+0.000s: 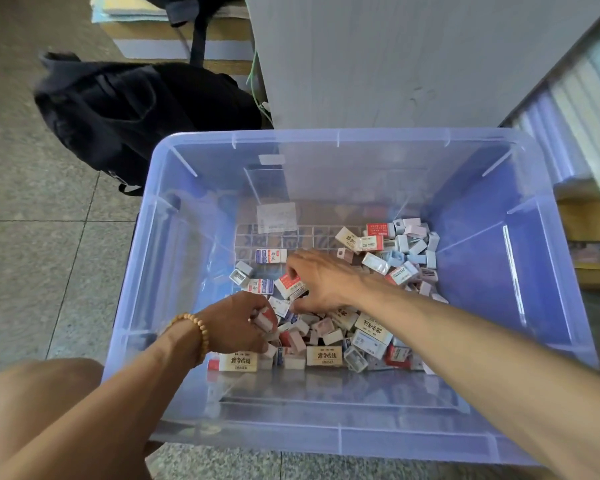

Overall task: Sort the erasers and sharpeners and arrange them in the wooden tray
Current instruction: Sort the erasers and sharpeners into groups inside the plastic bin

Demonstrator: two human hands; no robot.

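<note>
Both forearms reaching into clear plastic bin (520, 271), left hand (234, 323) grip curled around red-and-white eraser (265, 318), right hand (321, 280) palm-down, fingertips pinching red-topped eraser (289, 285) mid-bin.

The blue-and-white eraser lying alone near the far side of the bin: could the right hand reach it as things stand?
Probably yes: the blue-and-white eraser lies uncovered just beside the right hand, with bare bin floor around it.

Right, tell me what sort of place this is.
Probably a stationery stockroom or school storeroom: a plastic bin of loose erasers sits on a tiled floor, beside stacked paper and a black backpack.
</note>
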